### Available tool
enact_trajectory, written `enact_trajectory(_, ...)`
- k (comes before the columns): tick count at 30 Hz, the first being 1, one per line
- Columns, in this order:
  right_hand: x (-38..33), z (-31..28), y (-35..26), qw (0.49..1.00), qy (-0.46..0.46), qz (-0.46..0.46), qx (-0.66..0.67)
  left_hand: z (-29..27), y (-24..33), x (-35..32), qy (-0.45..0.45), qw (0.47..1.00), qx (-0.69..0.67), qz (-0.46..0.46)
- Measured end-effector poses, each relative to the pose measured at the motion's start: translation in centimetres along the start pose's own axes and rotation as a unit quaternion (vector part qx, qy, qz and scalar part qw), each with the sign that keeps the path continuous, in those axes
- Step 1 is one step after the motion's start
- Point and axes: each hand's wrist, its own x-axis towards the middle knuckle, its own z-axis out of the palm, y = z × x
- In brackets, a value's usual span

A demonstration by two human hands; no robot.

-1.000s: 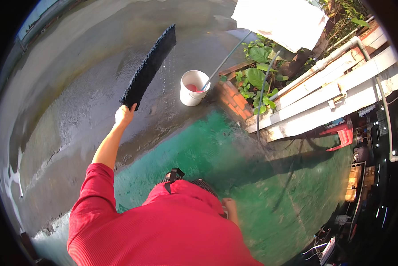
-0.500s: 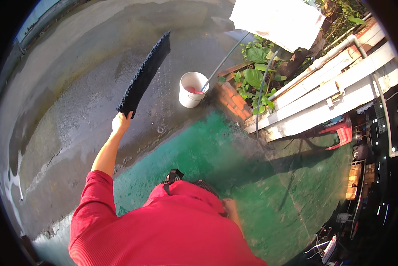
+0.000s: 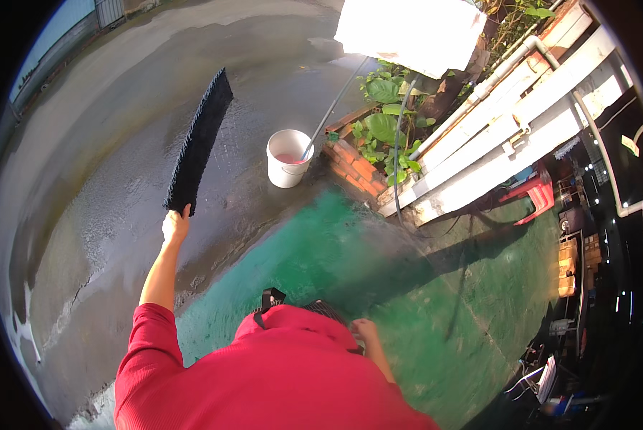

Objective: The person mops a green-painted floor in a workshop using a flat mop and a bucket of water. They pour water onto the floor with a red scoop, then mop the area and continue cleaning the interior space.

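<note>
Stretched out ahead on the left, my left hand (image 3: 176,225) is closed round the lower end of a long dark mat (image 3: 201,140) with a shaggy edge. The mat hangs out over wet grey concrete, seen nearly edge-on. Close to my body, my right hand (image 3: 365,330) has its fingers curled, with nothing visible in them. To the right of the mat stands a white bucket (image 3: 287,174) with some reddish stuff inside. A thin blue-grey pole (image 3: 333,102) leans out of it.
A low brick border (image 3: 353,169) with leafy plants (image 3: 384,129) lies right of the bucket. Long white beams (image 3: 507,136) and pipes run along the right, near a red plastic chair (image 3: 535,192). Green-painted floor (image 3: 436,337) meets the concrete; a pale sheet (image 3: 411,32) hangs at the top.
The mat has swung left and lower in view, still in my left hand, and its broad side shows less curve. My right hand has come out further from my body. The view has shifted slightly.
</note>
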Motion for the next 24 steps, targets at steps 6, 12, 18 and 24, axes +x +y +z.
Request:
enact_trajectory(6, 0.9, 0.5, 1.9, 1.0, 0.02, -0.013, -0.015, 0.6, -1.0, -0.3, 0.014, 1.0, 0.006, 0.024)
enact_trajectory(12, 1.8, 1.1, 2.0, 0.996, 0.045, 0.011, -0.07, 0.2, -1.9, -1.2, 0.038, 0.997, -0.016, 0.067)
enact_trajectory(18, 2.5, 1.0, 0.8, 0.988, 0.097, -0.034, -0.114, 0.9, -4.0, -1.9, 0.039, 0.997, 0.006, 0.066)
enact_trajectory(24, 0.0, 2.0, -3.6, 0.983, 0.075, -0.05, -0.163, 0.2, -5.5, -2.8, 0.028, 0.998, 0.039, 0.045)
